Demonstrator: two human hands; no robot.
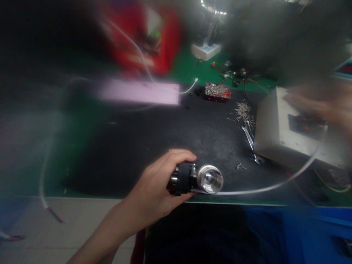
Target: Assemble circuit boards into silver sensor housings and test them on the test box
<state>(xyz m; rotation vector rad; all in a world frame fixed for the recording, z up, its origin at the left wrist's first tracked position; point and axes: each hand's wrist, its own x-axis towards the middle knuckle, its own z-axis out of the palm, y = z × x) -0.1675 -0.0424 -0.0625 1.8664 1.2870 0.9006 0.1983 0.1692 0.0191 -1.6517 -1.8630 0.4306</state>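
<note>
My left hand (155, 183) is closed around a black-and-silver fitting (183, 179) near the front edge of the bench. Its round metal socket (210, 179) sticks out to the right, with its open mouth turned up toward me. A white cable (255, 191) passes beside the socket and curves up to the right. It reaches a beige box (268, 124) with a dark panel (305, 124) in one face. My right hand (316, 102) is at that box, beside the panel; motion blur smears its fingers, so its grip cannot be made out.
A double-ended wrench (251, 145) lies left of the box, near a pile of small screws (243, 112). Behind stand a tin of screws (217, 91), a red bin (170, 40) and a white power strip (206, 50). A pale strip (143, 91) lies on the black mat (132, 135).
</note>
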